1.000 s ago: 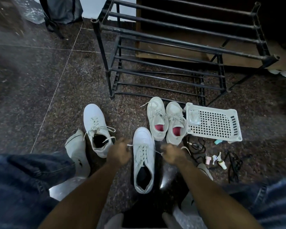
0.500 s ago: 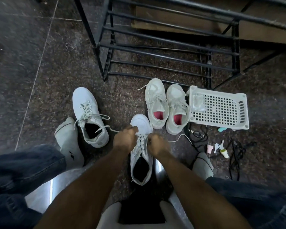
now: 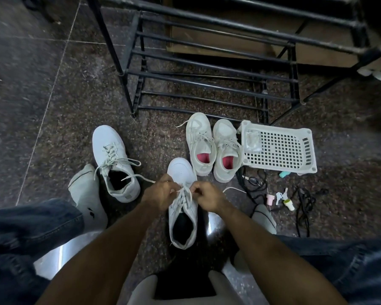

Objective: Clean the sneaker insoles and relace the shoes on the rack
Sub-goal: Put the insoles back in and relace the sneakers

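White and laced partway, the sneaker (image 3: 182, 201) being worked on lies on the dark speckled floor (image 3: 64, 102) between the person's knees, toe pointing toward the rack (image 3: 207, 69). The left hand (image 3: 161, 193) and right hand (image 3: 207, 198) sit on either side of its tongue, close together. Each hand's fingers are curled in and pinch a strand of the shoelace (image 3: 185, 192) above the eyelets; one loose lace end trails off to the right across the floor.

Its mate, a second white sneaker (image 3: 113, 159), rests to the left with its laces loosely spread, just beside the person's grey-socked foot (image 3: 86, 194). Farther ahead, a pair of off-white sneakers with pink insoles (image 3: 213, 148) stands side by side, touching, right in front of the black metal rack's lowest bars. A white perforated plastic basket (image 3: 279, 148) lies just beside that pair on the right. Near the basket, small bottles (image 3: 284, 198) and dark cords (image 3: 304, 201) are scattered on the floor.
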`<act>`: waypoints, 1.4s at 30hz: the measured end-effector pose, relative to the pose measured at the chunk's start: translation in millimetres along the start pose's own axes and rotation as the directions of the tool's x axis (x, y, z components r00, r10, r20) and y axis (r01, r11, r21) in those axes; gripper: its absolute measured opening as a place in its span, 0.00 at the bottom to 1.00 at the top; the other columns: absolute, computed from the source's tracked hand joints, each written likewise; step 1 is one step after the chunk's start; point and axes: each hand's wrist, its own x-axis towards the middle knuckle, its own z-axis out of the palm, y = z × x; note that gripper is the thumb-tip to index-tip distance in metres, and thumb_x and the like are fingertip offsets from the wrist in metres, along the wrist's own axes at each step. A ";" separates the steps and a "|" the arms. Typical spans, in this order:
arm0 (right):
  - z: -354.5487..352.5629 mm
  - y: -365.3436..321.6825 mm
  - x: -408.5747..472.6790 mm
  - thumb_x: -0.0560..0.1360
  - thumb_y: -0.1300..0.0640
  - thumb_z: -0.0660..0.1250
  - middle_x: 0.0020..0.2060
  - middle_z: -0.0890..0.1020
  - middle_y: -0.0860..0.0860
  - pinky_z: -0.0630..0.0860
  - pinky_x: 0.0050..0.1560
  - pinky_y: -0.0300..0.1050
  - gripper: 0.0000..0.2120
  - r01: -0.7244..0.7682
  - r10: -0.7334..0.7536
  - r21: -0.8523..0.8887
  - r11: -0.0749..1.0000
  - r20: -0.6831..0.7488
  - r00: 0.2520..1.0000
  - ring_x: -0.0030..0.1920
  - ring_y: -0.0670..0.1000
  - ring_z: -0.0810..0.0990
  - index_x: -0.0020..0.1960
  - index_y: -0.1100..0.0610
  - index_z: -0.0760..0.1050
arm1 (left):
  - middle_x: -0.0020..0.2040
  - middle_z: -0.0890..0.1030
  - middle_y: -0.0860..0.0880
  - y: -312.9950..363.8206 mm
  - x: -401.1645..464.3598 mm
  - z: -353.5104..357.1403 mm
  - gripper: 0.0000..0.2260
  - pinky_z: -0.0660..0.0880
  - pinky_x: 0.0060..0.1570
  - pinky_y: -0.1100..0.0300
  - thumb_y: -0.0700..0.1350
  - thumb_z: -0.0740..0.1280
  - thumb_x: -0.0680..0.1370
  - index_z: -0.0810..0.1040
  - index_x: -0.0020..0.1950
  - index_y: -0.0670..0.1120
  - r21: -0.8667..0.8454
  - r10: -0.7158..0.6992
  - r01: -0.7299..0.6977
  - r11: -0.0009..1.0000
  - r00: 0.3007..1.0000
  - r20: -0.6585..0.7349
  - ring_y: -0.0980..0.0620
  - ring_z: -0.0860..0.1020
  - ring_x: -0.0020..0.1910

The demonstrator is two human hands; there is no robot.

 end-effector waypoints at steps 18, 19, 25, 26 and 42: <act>-49.8 51.1 -37.2 0.75 0.64 0.64 0.44 0.82 0.55 0.72 0.51 0.46 0.08 -0.338 0.345 -0.069 0.938 0.216 0.913 0.45 0.51 0.74 0.44 0.61 0.83 | 0.30 0.81 0.47 -39.2 -44.4 -49.2 0.07 0.71 0.27 0.66 0.35 0.71 0.72 0.82 0.34 0.41 -0.446 -0.454 0.526 0.724 0.851 0.265 0.49 0.76 0.31; -51.2 47.0 -34.1 0.72 0.65 0.66 0.39 0.83 0.54 0.73 0.52 0.50 0.11 -0.337 0.317 0.069 0.939 0.207 0.926 0.42 0.51 0.76 0.35 0.56 0.83 | 0.27 0.80 0.49 -34.9 -46.3 -50.4 0.09 0.71 0.28 0.67 0.35 0.71 0.72 0.82 0.32 0.40 -0.553 -0.415 0.482 0.680 0.874 0.251 0.50 0.77 0.31; -55.1 1.6 -31.3 0.74 0.67 0.63 0.44 0.83 0.57 0.74 0.45 0.42 0.07 -0.223 0.035 0.793 0.567 0.247 0.968 0.39 0.48 0.81 0.38 0.61 0.74 | 0.42 0.83 0.47 -0.9 -32.8 -36.4 0.11 0.69 0.63 0.54 0.45 0.62 0.80 0.78 0.41 0.43 -0.963 -0.191 0.257 -0.085 0.944 0.269 0.48 0.78 0.55; -49.5 -3.7 -29.6 0.75 0.66 0.63 0.44 0.83 0.58 0.75 0.52 0.45 0.07 -0.211 -0.002 0.855 0.474 0.241 0.970 0.41 0.51 0.82 0.38 0.61 0.73 | 0.43 0.82 0.47 7.5 -29.5 -29.1 0.11 0.72 0.61 0.54 0.45 0.60 0.81 0.75 0.42 0.43 -0.936 -0.200 0.220 -0.274 0.939 0.279 0.47 0.79 0.55; -4.1 -4.0 -13.2 0.78 0.62 0.58 0.24 0.68 0.48 0.54 0.20 0.37 0.11 -0.138 0.513 0.964 0.226 0.003 0.858 0.20 0.44 0.59 0.37 0.56 0.69 | 0.46 0.80 0.47 26.3 -9.2 42.0 0.17 0.73 0.26 0.64 0.34 0.60 0.81 0.73 0.69 0.44 -0.973 -0.515 0.162 0.167 0.855 0.054 0.61 0.70 0.25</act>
